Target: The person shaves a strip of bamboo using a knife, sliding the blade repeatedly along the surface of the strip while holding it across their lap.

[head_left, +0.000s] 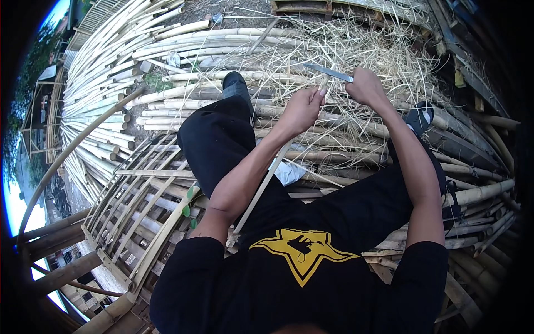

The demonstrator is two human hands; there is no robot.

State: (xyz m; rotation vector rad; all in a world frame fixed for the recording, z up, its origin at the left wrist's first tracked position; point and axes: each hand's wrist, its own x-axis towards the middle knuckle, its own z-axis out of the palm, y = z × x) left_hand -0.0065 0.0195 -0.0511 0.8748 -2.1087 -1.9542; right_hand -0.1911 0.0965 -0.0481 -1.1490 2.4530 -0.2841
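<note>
My left hand (300, 111) is closed around a long, pale bamboo strip (261, 189). The strip runs from beside my left upper arm, under my forearm, up past my fingers to a tip above the hand. In my right hand (365, 88) is a knife (328, 72), its fist wrapped round the handle, which is mostly hidden. The grey blade points left and crosses the strip's upper end; whether it touches the strip I cannot tell. Thin bamboo shavings (378, 50) lie heaped beyond and below both hands.
Bamboo poles (111, 100) are stacked at the far left, and more poles lie beneath my legs. A slatted bamboo frame (144, 206) stands left of my leg. A white plastic piece (287, 173) lies between my legs. Wooden beams (473, 67) line the right side.
</note>
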